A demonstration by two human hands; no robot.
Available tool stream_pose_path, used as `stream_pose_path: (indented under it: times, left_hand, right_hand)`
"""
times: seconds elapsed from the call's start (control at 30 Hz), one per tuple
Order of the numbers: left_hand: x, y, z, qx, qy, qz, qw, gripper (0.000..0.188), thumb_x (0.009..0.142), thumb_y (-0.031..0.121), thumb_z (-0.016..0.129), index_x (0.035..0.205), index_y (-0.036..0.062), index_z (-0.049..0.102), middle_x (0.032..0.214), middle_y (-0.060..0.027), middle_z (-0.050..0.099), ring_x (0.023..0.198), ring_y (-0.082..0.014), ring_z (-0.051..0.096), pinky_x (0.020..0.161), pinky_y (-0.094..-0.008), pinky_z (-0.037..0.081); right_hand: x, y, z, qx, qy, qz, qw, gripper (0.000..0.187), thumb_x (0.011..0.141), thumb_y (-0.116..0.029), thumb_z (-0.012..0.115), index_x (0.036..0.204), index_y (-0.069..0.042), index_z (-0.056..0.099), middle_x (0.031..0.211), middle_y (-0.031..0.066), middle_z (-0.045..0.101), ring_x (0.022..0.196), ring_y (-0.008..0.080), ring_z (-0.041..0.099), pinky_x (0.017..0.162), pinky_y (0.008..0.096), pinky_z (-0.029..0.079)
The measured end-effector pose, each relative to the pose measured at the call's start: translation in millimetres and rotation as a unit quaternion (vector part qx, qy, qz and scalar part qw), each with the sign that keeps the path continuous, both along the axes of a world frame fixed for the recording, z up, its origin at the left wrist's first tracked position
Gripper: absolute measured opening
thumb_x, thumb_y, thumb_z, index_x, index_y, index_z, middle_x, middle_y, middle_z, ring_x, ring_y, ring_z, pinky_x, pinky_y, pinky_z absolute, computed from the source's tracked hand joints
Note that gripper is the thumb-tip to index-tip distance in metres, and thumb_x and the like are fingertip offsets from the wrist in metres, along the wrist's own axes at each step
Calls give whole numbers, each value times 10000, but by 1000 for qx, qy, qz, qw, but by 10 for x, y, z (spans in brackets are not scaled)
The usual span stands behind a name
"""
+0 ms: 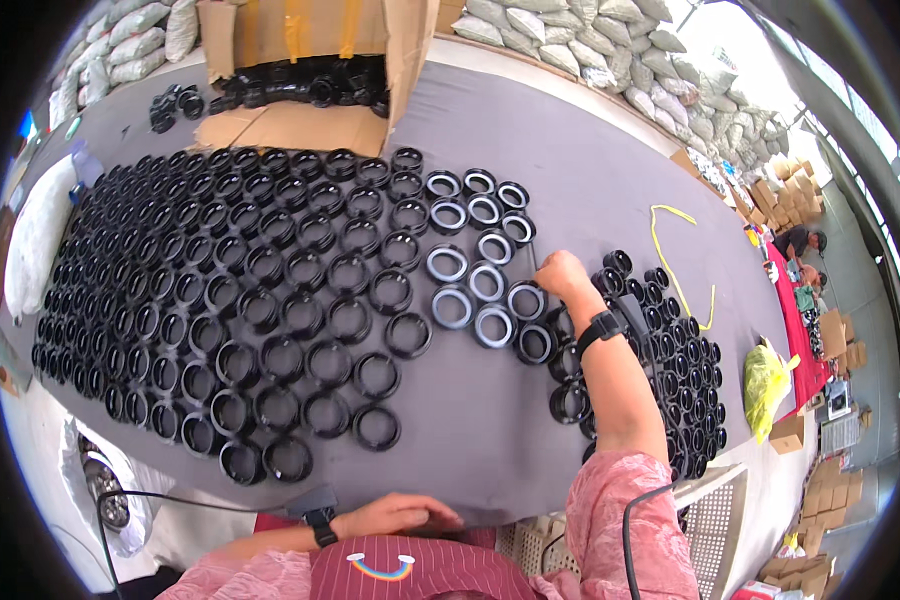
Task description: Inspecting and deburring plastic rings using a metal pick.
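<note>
Out over the grey tabletop, we have the right hand at full reach, fingers curled in tight, knuckles up, right beside the pale-lined rings. A thin dark sliver shows by its fingertips, and we can't tell whether the hand has hold of it. Those rings, black outside and pale around the inside, lie flat in loose rows just left of the hand, near the middle of the table.

Down at the near edge, we see the left hand low in front of the body, back upward, fingers out loosely; nothing shows in its grasp, though the palm is hidden from us. Dark bands circle both wrists.

Look left, and what a spread we've got: plain black rings, row after row, filling that side. To the right, partly behind the forearm, we find a second group of black rings, packed closer together. Behind the big field stands an open cardboard box with black pieces inside. Over on the right, we spot a bent yellow strap on the cloth and a yellow-green bag near the table's edge.
</note>
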State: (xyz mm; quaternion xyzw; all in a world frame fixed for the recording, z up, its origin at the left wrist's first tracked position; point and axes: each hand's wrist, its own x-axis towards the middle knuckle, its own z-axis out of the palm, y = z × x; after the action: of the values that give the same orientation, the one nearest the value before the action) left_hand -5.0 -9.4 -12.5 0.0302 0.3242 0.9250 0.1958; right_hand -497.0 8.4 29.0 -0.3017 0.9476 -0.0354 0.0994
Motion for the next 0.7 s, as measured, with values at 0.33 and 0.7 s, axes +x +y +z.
stream_pose_path:
  times: [0.33, 0.7]
  left_hand:
    - [4, 127, 19, -279, 149, 73, 946, 291, 1014, 135, 492, 1228, -26, 606, 1218, -112, 657, 1169, -180, 592, 1046, -332, 437]
    - [24, 189, -62, -260, 170, 91, 946, 241, 1007, 113, 520, 1180, -18, 625, 1169, -93, 668, 1118, -162, 613, 1005, -320, 467]
  right_hand:
    - [882, 580, 308, -364, 85, -195, 907, 337, 749, -225, 624, 944, 46, 669, 888, 226, 710, 900, 360, 694, 845, 415, 532]
    - [1477, 1020, -211, -358, 157, -56, 919, 283, 878, -261, 615, 828, 10, 681, 754, 180, 692, 741, 326, 690, 724, 389, 535]
